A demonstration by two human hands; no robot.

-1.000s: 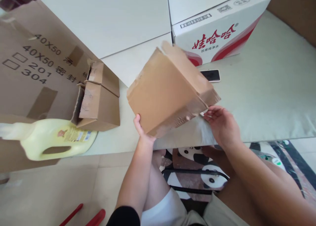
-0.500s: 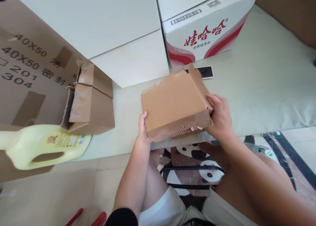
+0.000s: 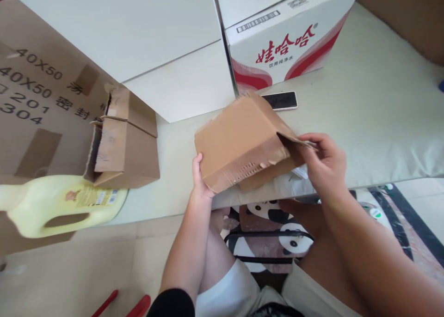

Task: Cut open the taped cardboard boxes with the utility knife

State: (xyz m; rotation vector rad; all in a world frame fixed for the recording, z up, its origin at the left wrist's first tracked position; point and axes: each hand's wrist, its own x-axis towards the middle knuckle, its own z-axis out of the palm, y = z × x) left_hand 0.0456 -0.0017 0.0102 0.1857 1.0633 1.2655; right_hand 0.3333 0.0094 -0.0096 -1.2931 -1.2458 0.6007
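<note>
A brown cardboard box (image 3: pixel 239 137) is held tilted over the pale green surface, with torn tape along its near edge. My left hand (image 3: pixel 201 180) grips its near left corner, thumb on top and the other fingers hidden underneath. At the box's right end, my right hand (image 3: pixel 324 162) pinches a flap that stands pulled outward, showing a dark gap. Below the box, a white piece (image 3: pixel 300 171) shows only in part. Just beyond the box lies a phone (image 3: pixel 282 100) with a dark screen.
Behind stand a white cabinet (image 3: pixel 187 81) and a white and red water carton (image 3: pixel 280 58). Brown boxes (image 3: pixel 133 146) stand at the left beside a yellow jug (image 3: pixel 65 206) and a large printed carton (image 3: pixel 41 100). Red handles (image 3: pixel 138 306) show on the floor.
My right hand has moved to the right, swinging the end flap outward and opening a gap. The box has turned slightly in my left hand, which keeps its grip.
</note>
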